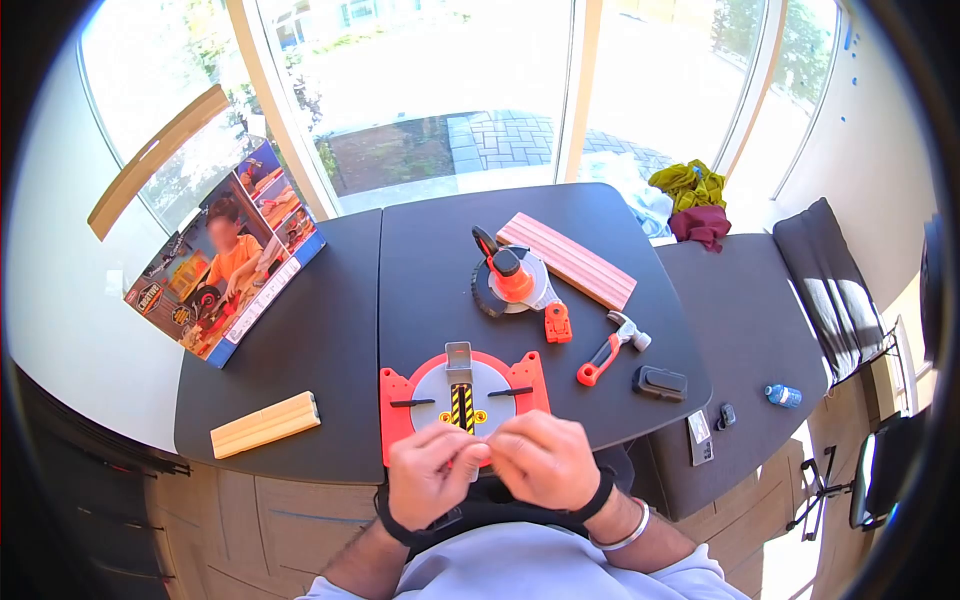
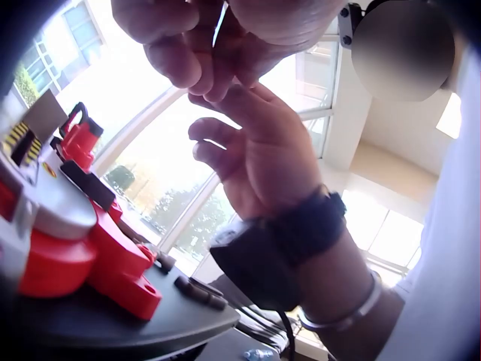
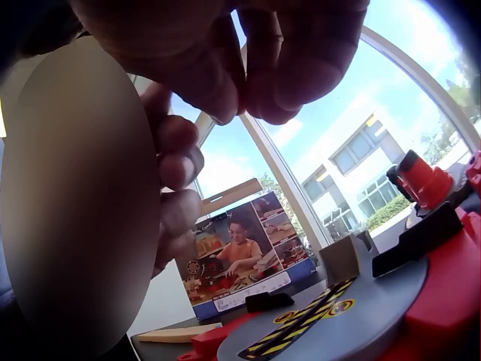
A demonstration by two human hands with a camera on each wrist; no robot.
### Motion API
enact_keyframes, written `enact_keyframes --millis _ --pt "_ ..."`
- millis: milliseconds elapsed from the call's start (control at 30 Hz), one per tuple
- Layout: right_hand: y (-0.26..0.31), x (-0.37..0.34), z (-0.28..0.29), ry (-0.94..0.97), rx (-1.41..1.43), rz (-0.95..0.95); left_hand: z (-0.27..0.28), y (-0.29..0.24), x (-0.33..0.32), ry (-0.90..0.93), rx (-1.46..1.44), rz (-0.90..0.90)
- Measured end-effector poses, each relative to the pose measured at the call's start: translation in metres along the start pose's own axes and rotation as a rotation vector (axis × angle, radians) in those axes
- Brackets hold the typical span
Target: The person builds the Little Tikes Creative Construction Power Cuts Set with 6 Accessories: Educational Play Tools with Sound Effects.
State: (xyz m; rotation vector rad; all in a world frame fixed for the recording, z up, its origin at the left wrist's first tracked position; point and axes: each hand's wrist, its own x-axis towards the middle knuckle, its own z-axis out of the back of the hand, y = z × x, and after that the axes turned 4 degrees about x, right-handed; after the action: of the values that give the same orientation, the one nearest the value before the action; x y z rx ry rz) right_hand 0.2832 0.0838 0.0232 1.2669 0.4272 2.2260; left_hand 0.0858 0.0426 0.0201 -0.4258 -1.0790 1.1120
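Note:
Both hands meet fingertip to fingertip above the near edge of a red and grey toy saw base (image 1: pixel 420 385). The left hand (image 1: pixel 428 478) has its fingers curled, thumb against the fingertips. Opposite it, the right hand (image 1: pixel 550 465) is curled too, its fingertips close to the left thumb. Whatever might lie between the fingertips is too small or hidden to tell. In the left wrist view the right hand (image 2: pixel 270 150) shows from below; in the right wrist view the right hand's bunched fingers (image 3: pixel 308 68) hang above the base's grey disc (image 3: pixel 376 308).
An orange and grey toy saw (image 1: pixel 515 280), a reddish grooved board (image 1: pixel 568 262), a toy hammer (image 1: pixel 612 350) and a black case (image 1: pixel 660 382) lie to the right. A light wooden block (image 1: pixel 265 425) and a picture box (image 1: pixel 225 255) are on the left. A bench (image 1: pixel 740 300) adjoins the table.

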Motion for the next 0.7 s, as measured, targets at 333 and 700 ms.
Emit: enact_keyframes --millis 333,700 --pt "0.044 -0.003 -0.045 0.232 0.016 0.244 -0.004 0.013 0.025 -0.213 0.168 0.052" --pt "0.045 -0.007 -0.047 0.149 -0.080 0.104 -0.020 0.032 0.015 -0.082 0.056 0.070"
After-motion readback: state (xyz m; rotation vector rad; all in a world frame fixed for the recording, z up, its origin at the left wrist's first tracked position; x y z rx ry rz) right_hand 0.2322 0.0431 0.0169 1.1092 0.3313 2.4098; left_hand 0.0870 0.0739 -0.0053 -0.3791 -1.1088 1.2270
